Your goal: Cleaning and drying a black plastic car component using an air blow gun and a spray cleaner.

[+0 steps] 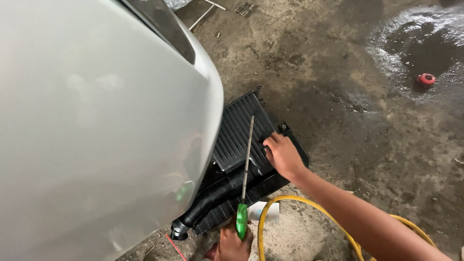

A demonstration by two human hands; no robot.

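Note:
A black ribbed plastic housing (239, 128) lies on the concrete floor beside a silver car body (96, 130). My right hand (282, 154) rests flat on the housing's right side, fingers spread on its lid. My left hand (231, 245) grips the green handle of a long screwdriver (247, 159) at the bottom of the view. The thin metal shaft runs up across the ribbed lid. A black rubber hose (212, 200) leaves the housing toward the lower left.
A yellow hose (290, 200) loops on the floor under my right arm, next to a white bottle-like object (268, 212). A wet patch with a small red cap (426, 79) is at the top right. Metal rods (205, 13) lie at the top.

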